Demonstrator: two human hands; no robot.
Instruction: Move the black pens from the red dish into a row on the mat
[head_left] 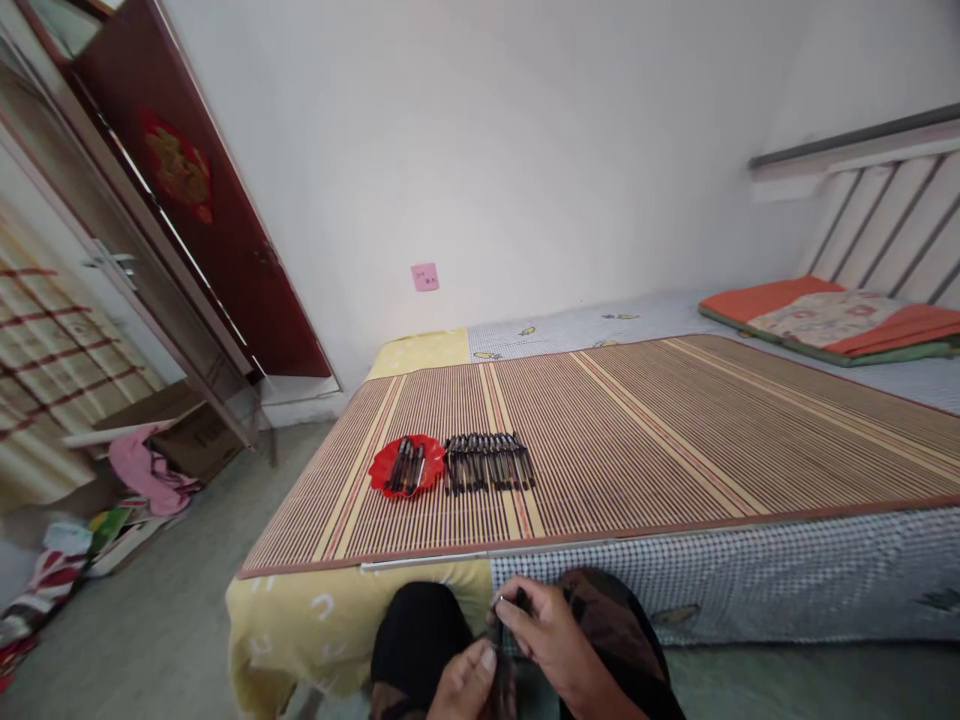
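Note:
Low in the view, over my knees, my left hand (465, 684) and my right hand (546, 632) are close together, both closed with fingertips pinched. Between them is a slim dark pen (495, 632), partly covered by the fingers; its ends are hard to make out. On the bed ahead, several dark pens (487, 464) lie side by side in a neat row. Touching the row's left end is a red scalloped plate (381, 474), with several more pens in it.
A striped bamboo mat (637, 440) covers most of the bed. Folded orange bedding (892, 325) lies at the far right by the white headboard rails (892, 215). A dark red door (202, 190) stands at left, with a cardboard box (199, 440) and clothes on the floor.

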